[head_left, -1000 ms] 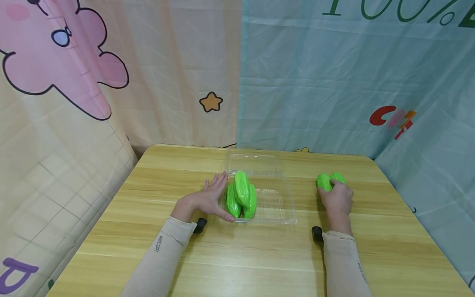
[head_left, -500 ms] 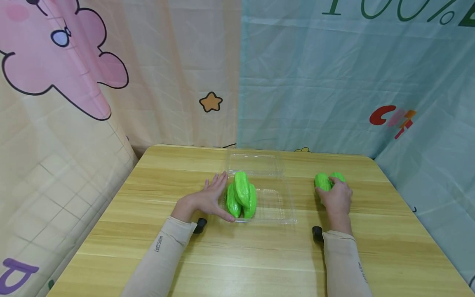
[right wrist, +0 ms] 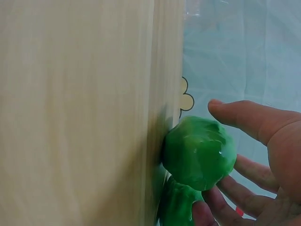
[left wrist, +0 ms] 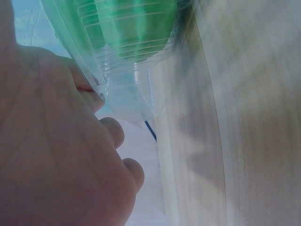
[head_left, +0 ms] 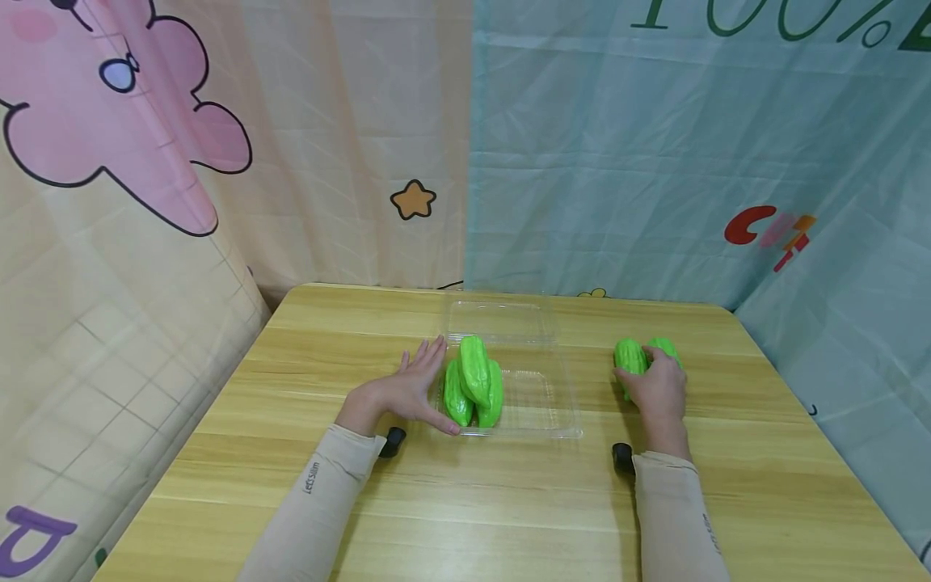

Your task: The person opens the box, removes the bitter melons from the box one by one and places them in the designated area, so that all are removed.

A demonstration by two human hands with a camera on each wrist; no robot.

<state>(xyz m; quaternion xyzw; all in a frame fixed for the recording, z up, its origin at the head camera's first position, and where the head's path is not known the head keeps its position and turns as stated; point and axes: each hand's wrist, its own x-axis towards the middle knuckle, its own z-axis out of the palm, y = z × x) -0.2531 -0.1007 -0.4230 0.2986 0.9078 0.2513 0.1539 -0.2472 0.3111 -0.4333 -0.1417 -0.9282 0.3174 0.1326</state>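
Note:
My left hand (head_left: 407,392) has its fingers spread along the left side of a clear plastic clamshell box (head_left: 541,404), thumb at the front corner. In the left wrist view, fingertips meet the rim of the box (left wrist: 101,96). Inside lie three bright green, ridged, long vegetables, one (head_left: 474,370) on top of the others. At the right, my right hand (head_left: 660,396) grips another such vegetable (head_left: 629,356), its thumb on the left side and fingers on the right. A second loose vegetable (head_left: 663,347) lies right beside it, partly hidden by the hand.
The box's open lid (head_left: 502,319) lies back toward the far edge of the wooden table (head_left: 494,517). Printed curtains (head_left: 618,162) hang behind and at the sides. A black wrist strap piece (head_left: 622,459) shows by the right sleeve.
The vegetable in my right hand has shifted slightly left, and the gap between it and the one beside it has widened. The left hand and box stay in place.

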